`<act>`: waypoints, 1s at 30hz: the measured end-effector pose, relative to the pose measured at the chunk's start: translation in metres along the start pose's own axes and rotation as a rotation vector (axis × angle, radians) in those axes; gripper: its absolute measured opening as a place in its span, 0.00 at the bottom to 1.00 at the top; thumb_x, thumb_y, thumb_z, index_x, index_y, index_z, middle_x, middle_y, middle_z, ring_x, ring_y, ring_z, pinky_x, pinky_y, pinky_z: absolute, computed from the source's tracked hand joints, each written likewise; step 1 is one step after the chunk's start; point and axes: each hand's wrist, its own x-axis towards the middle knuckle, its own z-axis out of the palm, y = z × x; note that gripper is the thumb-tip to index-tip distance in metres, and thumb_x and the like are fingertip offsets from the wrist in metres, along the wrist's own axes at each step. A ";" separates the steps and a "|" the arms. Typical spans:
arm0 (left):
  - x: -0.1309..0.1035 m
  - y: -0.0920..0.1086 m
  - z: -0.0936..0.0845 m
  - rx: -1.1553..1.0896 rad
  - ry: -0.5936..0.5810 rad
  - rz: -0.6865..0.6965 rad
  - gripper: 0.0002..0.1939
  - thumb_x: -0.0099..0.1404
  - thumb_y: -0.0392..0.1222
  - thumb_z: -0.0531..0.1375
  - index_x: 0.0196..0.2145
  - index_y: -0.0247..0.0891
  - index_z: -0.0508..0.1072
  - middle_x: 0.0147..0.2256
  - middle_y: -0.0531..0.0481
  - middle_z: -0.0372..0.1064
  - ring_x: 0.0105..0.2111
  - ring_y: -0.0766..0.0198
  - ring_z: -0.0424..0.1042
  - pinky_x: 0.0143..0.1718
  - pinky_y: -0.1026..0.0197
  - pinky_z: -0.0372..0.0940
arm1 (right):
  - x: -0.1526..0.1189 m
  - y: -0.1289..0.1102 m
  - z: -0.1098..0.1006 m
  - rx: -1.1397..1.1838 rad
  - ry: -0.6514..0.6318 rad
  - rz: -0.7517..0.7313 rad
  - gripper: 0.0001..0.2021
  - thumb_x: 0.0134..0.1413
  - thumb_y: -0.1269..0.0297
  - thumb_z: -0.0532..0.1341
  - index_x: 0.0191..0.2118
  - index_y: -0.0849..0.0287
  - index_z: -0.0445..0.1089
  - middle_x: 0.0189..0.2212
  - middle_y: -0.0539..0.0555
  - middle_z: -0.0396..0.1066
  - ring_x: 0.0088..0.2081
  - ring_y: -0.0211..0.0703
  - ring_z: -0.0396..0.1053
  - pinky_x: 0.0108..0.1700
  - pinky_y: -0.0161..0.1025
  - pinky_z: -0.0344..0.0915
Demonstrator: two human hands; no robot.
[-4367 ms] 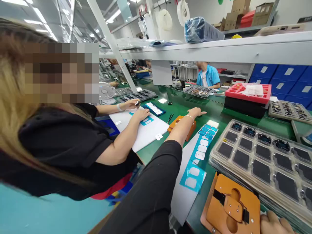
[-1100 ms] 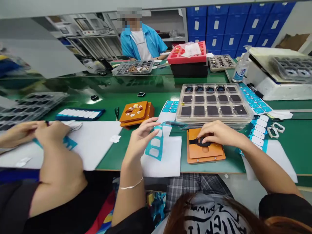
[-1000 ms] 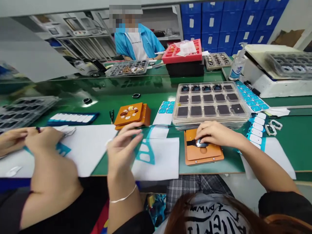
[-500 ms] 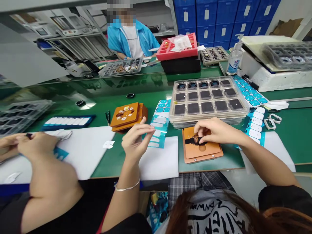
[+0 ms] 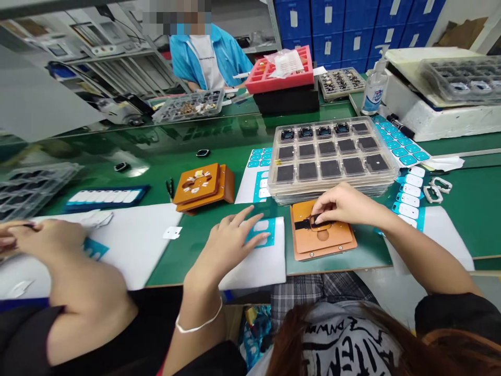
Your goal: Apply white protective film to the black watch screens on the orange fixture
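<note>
My right hand (image 5: 344,208) is closed, thumb and fingers pinching a small black watch case (image 5: 315,221) on an orange fixture block (image 5: 323,248). A flat black strip (image 5: 301,224) runs left from the case across the block. The fingers hide part of the case. My left hand (image 5: 230,241) is open with its fingers spread, hovering at or over a blue sticker sheet (image 5: 268,236); whether it touches the sheet I cannot tell. That sheet lies on a white foam pad (image 5: 254,271).
Behind the fixture stands a stack of clear trays (image 5: 332,185) with dark compartments. A second orange fixture (image 5: 201,188) sits left. White sticker strips (image 5: 409,198) and white frames (image 5: 437,189) lie right. A neighbour's hands (image 5: 43,240) work at far left; another person (image 5: 209,57) sits opposite.
My left hand has lowered and its fingers have spread from a near pinch. The blue sheet beside it now lies nearer on the foam pad. My right hand stays on the watch case.
</note>
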 end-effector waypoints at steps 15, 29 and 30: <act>0.032 0.065 -0.038 -0.279 0.636 0.644 0.08 0.65 0.49 0.64 0.38 0.43 0.77 0.34 0.49 0.78 0.36 0.59 0.72 0.40 0.57 0.65 | 0.002 -0.004 0.006 0.438 0.066 0.131 0.09 0.48 0.70 0.70 0.36 0.60 0.71 0.23 0.44 0.71 0.25 0.33 0.68 0.29 0.31 0.62; 0.024 0.092 -0.036 -0.188 1.039 0.790 0.11 0.62 0.31 0.65 0.29 0.48 0.78 0.26 0.58 0.75 0.29 0.63 0.62 0.44 0.51 0.63 | -0.010 -0.030 0.015 0.922 0.063 0.160 0.15 0.48 0.63 0.72 0.38 0.58 0.67 0.22 0.42 0.68 0.24 0.32 0.66 0.26 0.31 0.62; 0.025 0.093 -0.036 -0.196 1.056 0.801 0.11 0.62 0.31 0.64 0.28 0.48 0.77 0.27 0.58 0.74 0.29 0.63 0.61 0.43 0.51 0.63 | -0.010 -0.030 0.016 0.913 0.077 0.153 0.15 0.48 0.63 0.72 0.38 0.58 0.67 0.22 0.42 0.67 0.24 0.32 0.66 0.26 0.30 0.61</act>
